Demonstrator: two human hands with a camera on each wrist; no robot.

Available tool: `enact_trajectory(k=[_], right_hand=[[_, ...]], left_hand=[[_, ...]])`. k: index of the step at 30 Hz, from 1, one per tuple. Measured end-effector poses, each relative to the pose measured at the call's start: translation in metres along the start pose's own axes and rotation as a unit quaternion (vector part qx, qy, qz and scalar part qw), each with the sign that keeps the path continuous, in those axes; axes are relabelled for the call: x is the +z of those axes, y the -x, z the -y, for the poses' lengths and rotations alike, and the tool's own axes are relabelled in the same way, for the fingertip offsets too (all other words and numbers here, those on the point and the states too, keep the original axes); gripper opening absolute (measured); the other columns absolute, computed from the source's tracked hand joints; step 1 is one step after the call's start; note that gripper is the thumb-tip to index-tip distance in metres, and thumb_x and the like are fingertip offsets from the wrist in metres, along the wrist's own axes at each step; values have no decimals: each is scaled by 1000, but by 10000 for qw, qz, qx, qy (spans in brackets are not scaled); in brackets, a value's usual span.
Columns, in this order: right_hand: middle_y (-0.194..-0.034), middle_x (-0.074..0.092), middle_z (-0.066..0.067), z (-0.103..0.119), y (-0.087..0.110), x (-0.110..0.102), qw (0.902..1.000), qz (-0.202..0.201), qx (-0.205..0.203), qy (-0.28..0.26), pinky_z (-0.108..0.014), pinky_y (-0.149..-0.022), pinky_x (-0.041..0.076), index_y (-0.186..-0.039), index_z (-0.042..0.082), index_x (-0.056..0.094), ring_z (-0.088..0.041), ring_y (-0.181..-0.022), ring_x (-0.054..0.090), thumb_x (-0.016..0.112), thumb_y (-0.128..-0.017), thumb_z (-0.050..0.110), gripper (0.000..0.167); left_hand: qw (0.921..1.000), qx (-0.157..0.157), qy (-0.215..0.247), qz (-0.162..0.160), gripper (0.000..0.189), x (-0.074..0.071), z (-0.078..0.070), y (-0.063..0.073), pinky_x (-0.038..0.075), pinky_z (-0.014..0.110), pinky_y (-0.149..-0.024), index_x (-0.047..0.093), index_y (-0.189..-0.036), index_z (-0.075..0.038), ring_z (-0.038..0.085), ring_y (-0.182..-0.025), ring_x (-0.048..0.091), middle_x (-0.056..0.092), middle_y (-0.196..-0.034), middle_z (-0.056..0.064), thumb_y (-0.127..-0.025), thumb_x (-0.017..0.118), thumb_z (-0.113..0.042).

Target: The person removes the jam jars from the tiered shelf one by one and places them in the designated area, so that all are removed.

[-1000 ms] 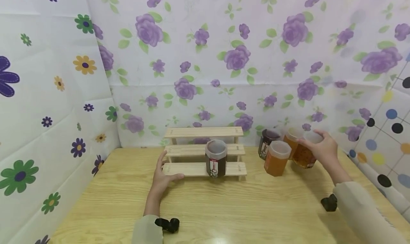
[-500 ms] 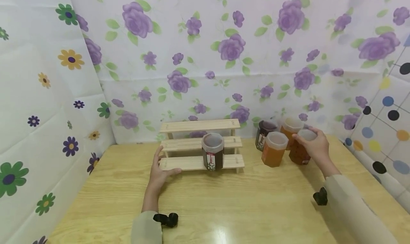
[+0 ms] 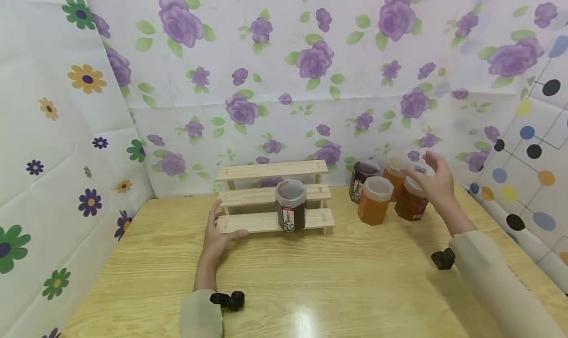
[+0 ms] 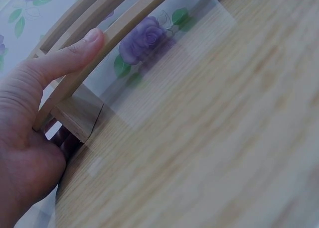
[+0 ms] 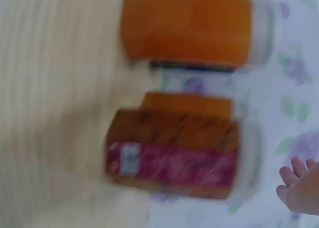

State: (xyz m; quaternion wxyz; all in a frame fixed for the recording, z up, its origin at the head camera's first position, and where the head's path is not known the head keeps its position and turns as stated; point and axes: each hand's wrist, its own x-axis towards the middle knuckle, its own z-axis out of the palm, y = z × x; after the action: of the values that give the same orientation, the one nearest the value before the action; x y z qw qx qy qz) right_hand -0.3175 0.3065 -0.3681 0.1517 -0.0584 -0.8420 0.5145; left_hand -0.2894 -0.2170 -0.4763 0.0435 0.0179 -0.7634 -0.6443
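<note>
My left hand (image 3: 217, 237) grips the left end of a three-step wooden shelf (image 3: 275, 219). In the left wrist view its thumb (image 4: 75, 56) lies along the front edge of the lowest step, and the other fingers go behind, mostly hidden. A dark jar (image 3: 290, 212) with a translucent lid and a red-and-white label stands on that lowest step. Over at the right, my right hand (image 3: 437, 183) holds nothing, thumb and fingers spread just above a reddish-brown jar (image 3: 410, 202). The right wrist view shows that jar's dark red label (image 5: 174, 163), with the fingertips apart from its lid.
Beside the reddish-brown jar stand an orange jar (image 3: 374, 205), another orange jar (image 3: 394, 175) behind it, and a dark jar (image 3: 358, 187) near the back. A floral sheet (image 3: 275, 82) hangs behind the wooden table (image 3: 337, 274); patterned sheets flank both sides.
My right hand has let go of the reddish-brown jar, rising from its lid with fingers spreading. That jar now sits closer to the other jars. My left hand keeps its grip on the shelf.
</note>
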Motion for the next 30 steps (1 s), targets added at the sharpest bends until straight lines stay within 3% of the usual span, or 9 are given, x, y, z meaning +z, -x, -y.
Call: enact_trajectory(k=[6, 10, 15, 20, 25, 30], right_hand=[[-160, 27, -15, 39, 16, 34, 9974, 424, -561, -180, -55, -119, 23, -154, 7, 23, -36, -148, 25, 73, -86, 40, 90], [-159, 29, -15, 52, 30, 63, 9889, 1062, -934, -459, -54, -119, 24, -154, 5, 25, -35, -148, 24, 73, -88, 31, 86], [-161, 25, -14, 60, 47, 104, 9744, 1861, -1078, -655, -53, -121, 20, -155, 7, 21, -34, -150, 20, 74, -87, 25, 88], [-161, 25, -13, 69, 64, 146, 9599, 2434, -1088, -871, -53, -121, 19, -155, 7, 21, -38, -149, 21, 80, -80, 30, 98], [-161, 26, -16, 74, 71, 182, 9506, 2764, -1102, -885, -55, -119, 23, -156, 8, 19, -40, -148, 23, 83, -74, 42, 109], [-149, 41, -19, 78, 74, 207, 9486, 2774, -1000, -1150, -57, -113, 33, -156, 9, 18, -39, -139, 39, 86, -68, 45, 116]], left_hand=[[10000, 12, 33, -69, 116, -6, 0, 1, 22, 64, -115, 14, -153, -43, 38, -142, 22, 18, -157, 15, -71, 87, -10], [9999, -18, 64, -116, 116, -6, 3, 1, 22, 63, -115, 14, -154, -41, 38, -141, 24, 20, -155, 15, -70, 87, -8], [9997, -108, 206, -15, 116, -4, -9, 8, 22, 63, -115, 14, -156, -33, 39, -141, 23, 20, -155, 17, -70, 86, -3], [9996, -122, 254, 50, 114, -2, -20, 15, 20, 63, -116, 15, -156, -30, 40, -142, 21, 21, -155, 19, -71, 85, -2], [9997, -73, 248, 55, 113, -1, -23, 15, 18, 65, -116, 15, -156, -30, 39, -143, 18, 18, -156, 20, -72, 85, -3], [9998, -2, 206, 70, 113, 0, -23, 14, 20, 65, -115, 15, -156, -30, 40, -144, 17, 15, -157, 20, -72, 85, -4]])
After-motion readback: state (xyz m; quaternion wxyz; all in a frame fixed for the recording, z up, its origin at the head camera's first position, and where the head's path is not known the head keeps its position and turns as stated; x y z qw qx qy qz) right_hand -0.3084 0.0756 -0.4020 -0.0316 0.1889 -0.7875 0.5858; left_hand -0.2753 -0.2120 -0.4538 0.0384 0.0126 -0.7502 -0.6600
